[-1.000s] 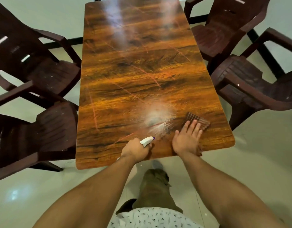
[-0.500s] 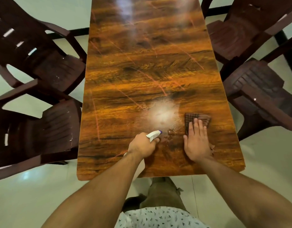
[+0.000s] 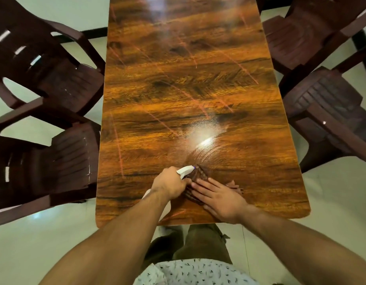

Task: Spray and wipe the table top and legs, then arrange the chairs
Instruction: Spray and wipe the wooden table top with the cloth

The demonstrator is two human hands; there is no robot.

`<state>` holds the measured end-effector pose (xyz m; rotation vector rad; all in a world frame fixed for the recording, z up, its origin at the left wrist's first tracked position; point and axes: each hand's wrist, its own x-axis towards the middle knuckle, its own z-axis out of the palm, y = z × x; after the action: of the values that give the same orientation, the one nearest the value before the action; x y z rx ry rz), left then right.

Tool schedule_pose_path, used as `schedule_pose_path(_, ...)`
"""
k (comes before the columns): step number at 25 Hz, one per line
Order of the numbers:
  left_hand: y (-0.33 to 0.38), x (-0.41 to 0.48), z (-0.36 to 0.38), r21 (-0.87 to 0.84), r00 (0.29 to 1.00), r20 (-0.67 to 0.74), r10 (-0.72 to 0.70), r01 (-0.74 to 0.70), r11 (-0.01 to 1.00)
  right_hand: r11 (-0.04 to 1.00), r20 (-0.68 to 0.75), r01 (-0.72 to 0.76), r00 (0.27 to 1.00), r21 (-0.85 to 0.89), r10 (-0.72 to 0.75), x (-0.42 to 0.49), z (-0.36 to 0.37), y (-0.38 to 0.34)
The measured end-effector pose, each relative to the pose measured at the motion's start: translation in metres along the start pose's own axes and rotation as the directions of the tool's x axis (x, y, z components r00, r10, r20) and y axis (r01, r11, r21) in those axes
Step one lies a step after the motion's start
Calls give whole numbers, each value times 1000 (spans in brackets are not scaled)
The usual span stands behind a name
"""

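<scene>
Swept leftward, the right hand (image 3: 221, 199), grip released flat on the cloth (image 3: 200, 175), meets the left hand (image 3: 167, 184) grasping the spray bottle (image 3: 185, 170); firm overlapping strokes suit the near edge of the bench (image 3: 178, 89).

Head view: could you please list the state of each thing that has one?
Spray bottle: gripped by left hand, nozzle pointing forward.
Cloth: pressed flat under right hand.
Table top: wet sprayed patch, wipe streaks.
Chairs: upright, two each side, angled.
</scene>
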<state>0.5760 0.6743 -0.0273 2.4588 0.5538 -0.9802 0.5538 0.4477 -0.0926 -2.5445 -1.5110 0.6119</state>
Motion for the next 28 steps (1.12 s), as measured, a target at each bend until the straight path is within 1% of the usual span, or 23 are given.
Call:
schedule_pose_path(2, -8, -4, 0, -2, 1000, 11, -17, 17, 1000, 999, 73, -1, 997, -54, 5, -35, -2, 32)
schedule_pose_path(4, -17, -10, -1, 14, 1000, 15, -16, 16, 1000, 938, -5, -333, 942, -95, 334, -47, -2, 58)
schedule_pose_path(6, -27, -15, -1, 33, 1000, 16, -11, 11, 999, 658, -136, -750, 646, 65, 751, -20, -6, 56)
schedule_pose_path(7, -34, -18, -1, 39, 1000, 16, -3, 3, 999, 513, -168, -841, 488, 171, 857, 5, -10, 40)
schedule_pose_path(8, -40, -21, 1, 47, 1000, 17, 8, -9, 999, 472, -177, -861, 442, 190, 879, 29, -9, 16)
schedule_pose_path(9, -44, -24, 2, 56, 1000, 22, 22, -23, 998, 561, -177, -813, 536, 154, 825, 47, -3, -11)
schedule_pose_path(10, -49, -27, 3, 70, 999, 27, 46, -48, 996, 721, -157, -686, 705, 91, 691, 57, 8, -42)
schedule_pose_path(11, -53, -30, 4, 82, 997, 29, 69, -71, 994, 868, -105, -496, 861, 40, 497, 56, 19, -72)
schedule_pose_path(12, -59, -31, 5, 86, 995, 28, 94, -96, 992, 946, -82, -324, 943, -6, 323, 44, 28, -94)
schedule_pose_path(14, -76, -37, 5, 73, 991, 35, 127, -130, 989, 985, -68, -173, 983, -12, 171, 16, 32, -94)
schedule_pose_path(15, -85, -38, 5, 64, 989, 38, 141, -143, 988, 967, -79, -254, 965, -33, 251, 8, 35, -83)
schedule_pose_path(16, -94, -41, 5, 66, 988, 39, 147, -149, 987, 894, -99, -448, 889, 13, 447, 4, 33, -74)
schedule_pose_path(17, -105, -43, 6, 72, 988, 36, 147, -150, 986, 709, -153, -694, 693, 126, 705, 3, 29, -69)
schedule_pose_path(18, -114, -45, 7, 83, 989, 33, 146, -148, 985, 439, -178, -856, 403, 274, 898, 11, 26, -69)
schedule_pose_path(19, -123, -48, 7, 99, 988, 30, 152, -154, 983, 206, -127, -893, 168, 400, 977, 32, 20, -81)
schedule_pose_path(20, -134, -50, 7, 117, 987, 29, 159, -162, 980, 114, -96, -891, 80, 440, 992, 59, 17, -100)
schedule_pose_path(21, -144, -53, 6, 124, 985, 31, 170, -172, 977, 188, -128, -894, 148, 407, 981, 85, 22, -126)
schedule_pose_path(22, -155, -54, 7, 126, 983, 33, 181, -184, 975, 382, -172, -862, 343, 333, 923, 103, 34, -154)
schedule_pose_path(23, -164, -54, 7, 133, 979, 40, 200, -204, 970, 628, -162, -746, 606, 224, 778, 108, 44, -179)
schedule_pose_path(24, -173, -56, 5, 143, 975, 56, 217, -223, 964, 808, -155, -572, 794, 140, 588, 100, 50, -190)
schedule_pose_path(25, -180, -57, 3, 151, 971, 74, 226, -235, 960, 904, -155, -409, 892, 123, 424, 83, 47, -183)
schedule_pose_path(27, -193, -57, 1, 172, 972, 100, 212, -227, 959, 922, -106, -374, 917, 97, 384, 51, 37, -157)
schedule_pose_path(28, -198, -55, 1, 186, 973, 107, 206, -223, 957, 858, -104, -500, 853, 115, 511, 39, 36, -144)
